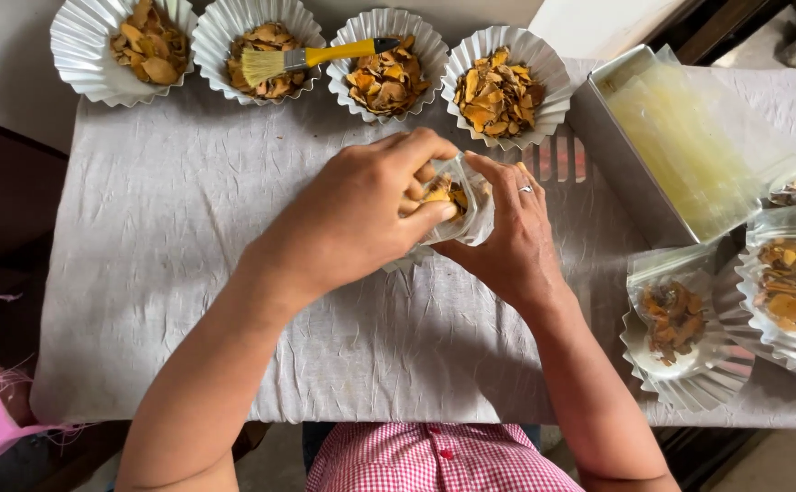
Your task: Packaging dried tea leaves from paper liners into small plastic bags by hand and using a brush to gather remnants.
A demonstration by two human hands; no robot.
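Note:
My left hand (362,205) and my right hand (507,237) meet at the middle of the cloth-covered table. Together they hold a small clear plastic bag (466,205) with yellow-orange dried slices inside. The left fingers curl over the bag's mouth and touch the slices. My right hand, with a ring on one finger, cups the bag from the right and below. A white fluted paper cup peeks out under the hands (403,261), mostly hidden.
Several white fluted paper cups (79,55) of dried orange slices line the far edge; a yellow-handled brush (311,57) lies across two. A metal tin (612,146) of clear bags stands at right. Filled bags on paper cups (676,319) sit at the right edge. Grey cloth (170,237) covers the table.

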